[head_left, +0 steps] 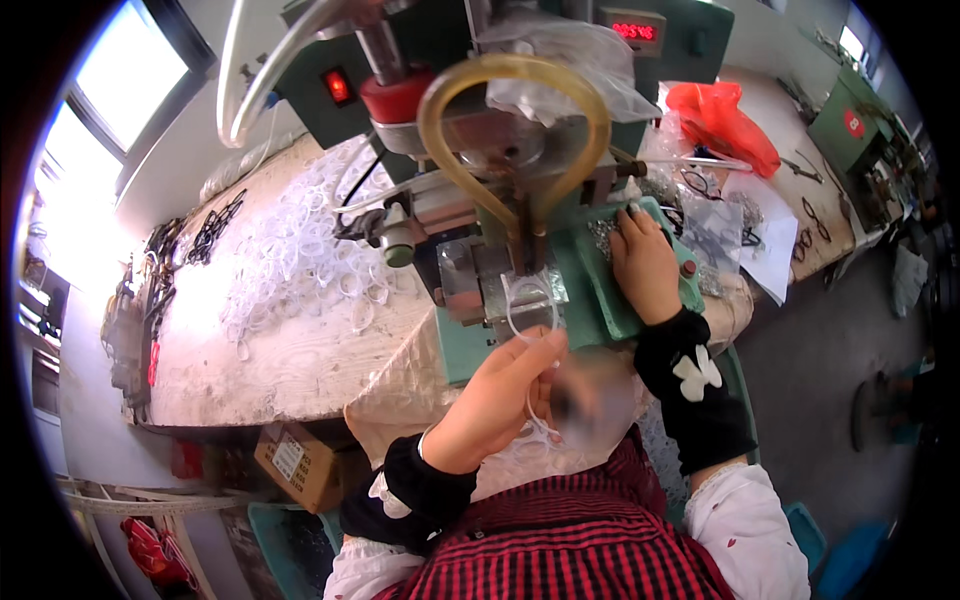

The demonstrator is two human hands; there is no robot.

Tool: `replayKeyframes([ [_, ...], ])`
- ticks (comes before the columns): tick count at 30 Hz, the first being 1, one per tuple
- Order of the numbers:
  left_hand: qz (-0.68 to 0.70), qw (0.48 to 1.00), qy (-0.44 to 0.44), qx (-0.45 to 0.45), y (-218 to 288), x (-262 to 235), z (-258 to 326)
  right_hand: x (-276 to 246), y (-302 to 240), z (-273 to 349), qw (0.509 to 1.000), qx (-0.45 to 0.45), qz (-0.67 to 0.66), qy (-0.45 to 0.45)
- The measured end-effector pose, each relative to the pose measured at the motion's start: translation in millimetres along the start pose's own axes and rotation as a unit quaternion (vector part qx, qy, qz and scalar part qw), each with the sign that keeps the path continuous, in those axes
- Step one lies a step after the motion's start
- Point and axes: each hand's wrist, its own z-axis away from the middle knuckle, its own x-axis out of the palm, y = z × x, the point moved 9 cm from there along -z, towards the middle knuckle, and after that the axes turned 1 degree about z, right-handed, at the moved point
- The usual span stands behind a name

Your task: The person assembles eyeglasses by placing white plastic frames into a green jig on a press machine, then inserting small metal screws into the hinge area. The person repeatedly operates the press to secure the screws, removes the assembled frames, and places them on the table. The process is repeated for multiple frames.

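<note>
My left hand (497, 399) is closed on a clear plastic eyeglass frame (511, 316). One ring of the frame points up in front of the press's metal fixture; the other hangs below my fingers, partly hidden. On the right, my right hand (648, 268) rests over a green tray (597, 291), its fingers slightly apart among small metal parts (603, 232). Whether a part is between those fingertips is too small to see. The green bench press (460, 345) stands straight ahead, with a yellowish tube (432, 118) looped in front of its head.
A wide pile of clear plastic frames (300, 255) covers the bench on the left, with dark frames (212, 228) beyond. At the right lie an orange-red bag (722, 125), a paper sheet (765, 250) and more dark frames (815, 220). A cardboard box (297, 467) sits below the bench.
</note>
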Motion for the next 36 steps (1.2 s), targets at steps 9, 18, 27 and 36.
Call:
replayKeyframes([
  [9, -0.069, 0.982, 0.145, 0.097, -16, -108, 57, -25, -29, -17, 0.997, -0.016, -0.08, 0.01],
  [18, -0.337, 0.731, 0.43, 0.409, 82, -213, 75, -30, -32, -2, 0.995, -0.048, -0.066, -0.064],
  [27, -0.637, 0.478, 0.582, 0.165, 148, -340, -40, -23, 58, 47, 0.783, 0.311, -0.535, 0.055],
  [36, -0.1, 0.901, 0.381, 0.183, 101, -323, -7, -49, -47, 9, 0.758, 0.19, -0.623, -0.032],
])
